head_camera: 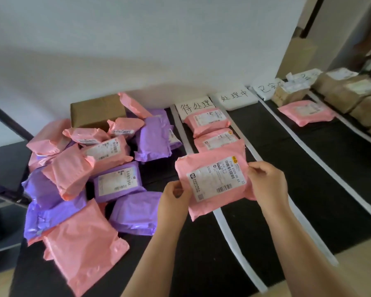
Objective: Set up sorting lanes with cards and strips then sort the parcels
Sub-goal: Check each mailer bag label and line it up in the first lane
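Black table [272, 142] below a white wall: lanes laid, sorting barely begun.
Left, a big unsorted heap of pink and purple plastic mailer parcels [90, 168]. Long white paper strips [330, 169] and white handwritten cards [194, 107] look finished. Few parcels are placed so far, with two pink mailers [208, 122] in the first lane. Left hand [176, 198] and right hand [266, 183] hold a labelled pink mailer parcel [214, 181] over that lane, fingers [256, 168] pinching its edges.

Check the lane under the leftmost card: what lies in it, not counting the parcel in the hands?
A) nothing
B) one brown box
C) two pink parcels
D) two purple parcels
C: a far pink parcel sits right below the leftmost card, a near pink parcel just in front; left hand and right hand grip the held parcel.
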